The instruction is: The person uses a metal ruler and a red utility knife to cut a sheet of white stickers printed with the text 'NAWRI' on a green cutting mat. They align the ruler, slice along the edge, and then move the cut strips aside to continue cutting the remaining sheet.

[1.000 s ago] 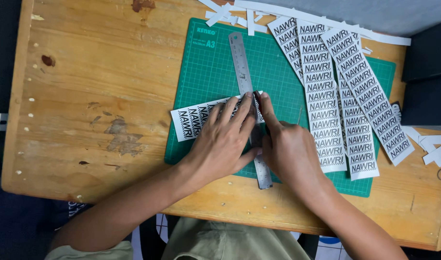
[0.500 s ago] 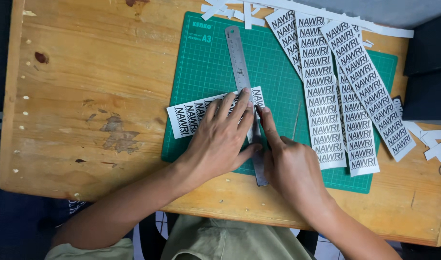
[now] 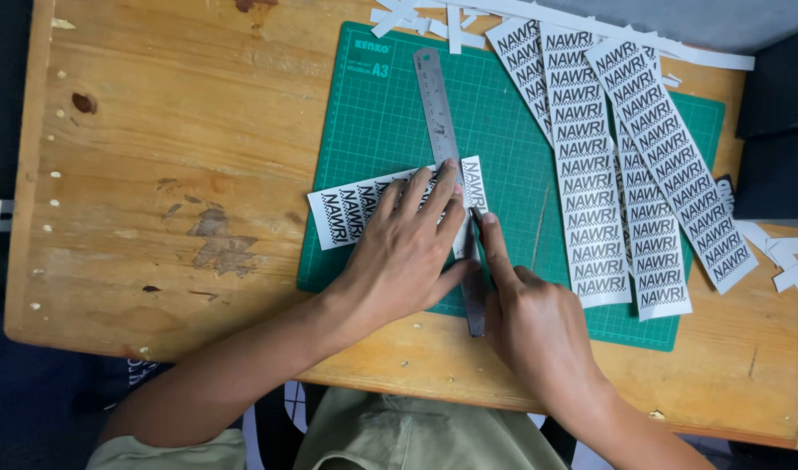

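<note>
My left hand [image 3: 403, 252] presses flat, fingers spread, on a steel ruler [image 3: 435, 104] and on a white paper strip printed with black lettering [image 3: 338, 213]. The strip lies across the ruler on a green cutting mat [image 3: 381, 122]. My right hand [image 3: 529, 326] grips a small dark cutting knife [image 3: 476, 218], forefinger along its back, with the tip against the ruler's right edge just past the strip's end. Most of the knife is hidden under the hand.
Several long printed paper strips [image 3: 590, 191] lie fanned over the mat's right half. White paper offcuts [image 3: 425, 17] sit at the top edge and more offcuts [image 3: 786, 257] at the right. The wooden table [image 3: 155, 157] has worn patches at left.
My right hand has drawn the knife a little down along the ruler toward me. The left hand stays pressed on ruler and strip.
</note>
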